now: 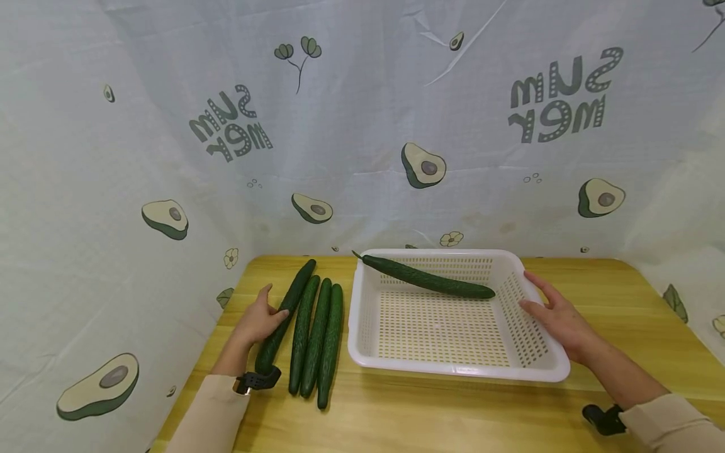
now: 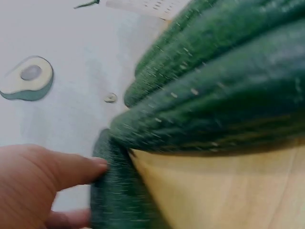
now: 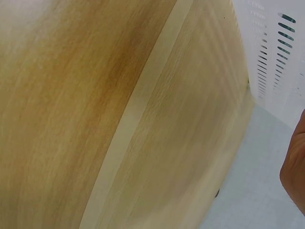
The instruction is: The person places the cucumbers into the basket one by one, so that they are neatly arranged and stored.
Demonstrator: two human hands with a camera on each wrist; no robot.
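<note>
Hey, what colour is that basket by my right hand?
The basket is white, shown best in the head view.

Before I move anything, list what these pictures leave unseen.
- Right hand: mostly cut off by the right edge, right wrist view.
- Leftmost cucumber: one end cut off by the bottom edge, left wrist view.
- Basket: underside hidden by its own floor, head view.

Yellow wood-grain table (image 1: 408, 415) — pale sheet (image 1: 357, 113) behind, with printed avocados (image 1: 423, 165), flowers (image 1: 451, 239) and mirrored "summer" lettering (image 1: 555, 119).

Wood-grain table (image 1: 430, 415) | on it: four green cucumbers (image 1: 316, 338), left | white slotted basket (image 1: 453, 370), just beside them
</note>
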